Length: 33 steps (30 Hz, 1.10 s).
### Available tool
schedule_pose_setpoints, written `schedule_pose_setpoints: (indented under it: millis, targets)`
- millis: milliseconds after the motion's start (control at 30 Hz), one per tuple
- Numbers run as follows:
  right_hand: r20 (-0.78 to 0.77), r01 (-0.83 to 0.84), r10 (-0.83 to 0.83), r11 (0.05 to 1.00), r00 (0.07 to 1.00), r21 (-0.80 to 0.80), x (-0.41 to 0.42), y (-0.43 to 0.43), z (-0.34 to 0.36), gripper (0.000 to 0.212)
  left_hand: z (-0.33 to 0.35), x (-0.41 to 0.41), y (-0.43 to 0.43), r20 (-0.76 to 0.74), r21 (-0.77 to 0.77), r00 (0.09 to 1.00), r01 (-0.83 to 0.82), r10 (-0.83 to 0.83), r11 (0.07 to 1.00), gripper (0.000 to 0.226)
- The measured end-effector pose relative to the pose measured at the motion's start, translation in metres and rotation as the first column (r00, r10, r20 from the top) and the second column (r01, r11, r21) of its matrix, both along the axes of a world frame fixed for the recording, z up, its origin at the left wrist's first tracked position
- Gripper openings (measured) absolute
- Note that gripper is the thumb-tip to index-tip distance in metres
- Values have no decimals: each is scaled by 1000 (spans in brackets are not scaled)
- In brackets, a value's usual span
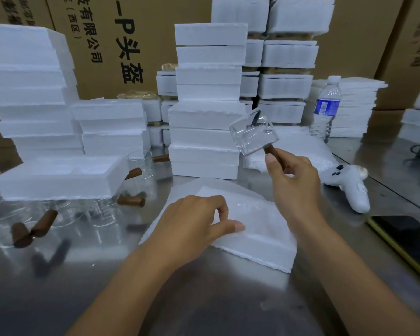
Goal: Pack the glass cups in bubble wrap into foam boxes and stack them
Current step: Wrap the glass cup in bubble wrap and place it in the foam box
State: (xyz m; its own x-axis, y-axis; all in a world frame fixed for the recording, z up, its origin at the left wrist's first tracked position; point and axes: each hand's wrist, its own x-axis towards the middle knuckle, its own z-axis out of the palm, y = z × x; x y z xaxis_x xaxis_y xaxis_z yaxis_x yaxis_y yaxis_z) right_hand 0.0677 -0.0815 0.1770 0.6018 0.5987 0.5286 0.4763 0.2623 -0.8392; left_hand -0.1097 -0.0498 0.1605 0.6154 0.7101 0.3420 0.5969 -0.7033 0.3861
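Your left hand [199, 226] lies on the clear bubble wrap sheet [257, 214], which is spread over a white foam box [257, 257] in front of you. Its fingers are curled and the thumb lies flat. I cannot tell whether you are pinching the wrap, whose edges blur into the foam.

Your right hand [294, 180] is held up just beyond and to the right of the left, wrist bent. Its thumb and curled fingers grip the brown wooden handle [273, 154] of a clear glass cup [252, 134], covering most of the handle. The cup hangs tilted in the air, off the steel table [204, 299].

Left of your left hand, more clear glass cups with brown handles [141, 163] are blurred and partly hidden by an open white foam box [58, 178], so their number is unclear.

Just right of your right hand lies a white handheld controller [349, 187]. Nearer you, a black phone with a yellow edge [410, 241] is cut off by the frame.

Beyond the cup stand stacks of white foam boxes [206, 100]. Beside them is a clear plastic water bottle with a blue label [325, 107], its print too small to read.

On the brown cardboard cartons [136, 25] behind, the black print reads "有限公司", "(西区)" and "P头盔". The rest is cut off.
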Motion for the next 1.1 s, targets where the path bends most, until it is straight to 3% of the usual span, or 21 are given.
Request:
schedule_pose_setpoints:
  millis: [100,433,600,800,933,1100]
  targets:
    - [-13,5,-5,1000,1000,9,3,0,-1,13,-1,-3,1,12,12,1000,18,-18,1000,41]
    - [-58,60,-60,998,997,6,8,4,-2,13,5,-7,-2,15,-90,996,89,-88,992,13]
    - [-83,55,-54,998,995,7,8,0,2,13,2,-6,0,92,-131,995,47,-35,990,21]
    - [-297,40,-57,997,953,-62,0,-3,-3,26,0,-5,3,284,-73,957,-45,64,996,19]
    - [-329,5,-47,992,943,-127,2,-3,-5,27,5,-3,4,504,-11,861,-75,70,997,16]
    - [-307,-35,-30,978,951,-204,1,3,-12,29,8,-2,-1,571,-1,819,-56,47,998,14]
